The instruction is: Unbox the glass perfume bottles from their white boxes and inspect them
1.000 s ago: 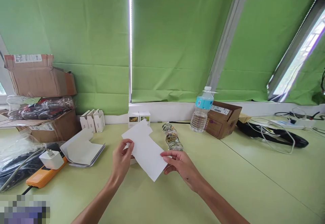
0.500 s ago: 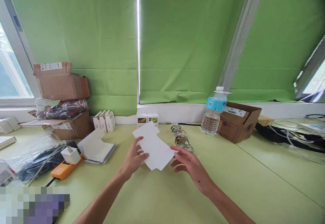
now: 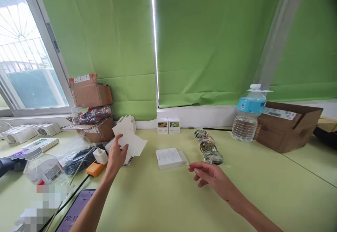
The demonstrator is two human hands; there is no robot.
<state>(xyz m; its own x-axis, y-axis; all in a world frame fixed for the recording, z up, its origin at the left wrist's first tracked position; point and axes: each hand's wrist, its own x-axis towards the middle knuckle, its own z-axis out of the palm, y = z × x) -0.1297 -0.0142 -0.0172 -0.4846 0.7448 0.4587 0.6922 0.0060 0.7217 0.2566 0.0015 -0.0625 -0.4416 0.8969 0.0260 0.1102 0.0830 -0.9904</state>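
On the left, my left hand (image 3: 117, 154) grips white cut paper (image 3: 133, 141) by its edge. The paper hangs over a small stack of folded white sheets (image 3: 128, 161), mostly hidden beneath it; I cannot tell whether they touch. My right hand (image 3: 206, 174) is empty, its fingers loosely bent and apart. Just beyond its fingertips lies a flat white box (image 3: 170, 157) with fine print on top. Behind that hand, a row of clear-wrapped, greenish round items (image 3: 209, 146) runs across the table.
Two small white boxes with pictures (image 3: 168, 125) stand by the wall. A water bottle (image 3: 249, 116) and an open cardboard box (image 3: 286, 126) are to the right. Stacked cartons (image 3: 89, 95), an orange power strip (image 3: 97, 168), a plastic bottle (image 3: 43, 168) and a phone (image 3: 76, 211) occupy the left.
My left hand has carried the white paper leftward to the folded sheets. My right hand has let go of it. The flat white box now shows. The view has turned left.
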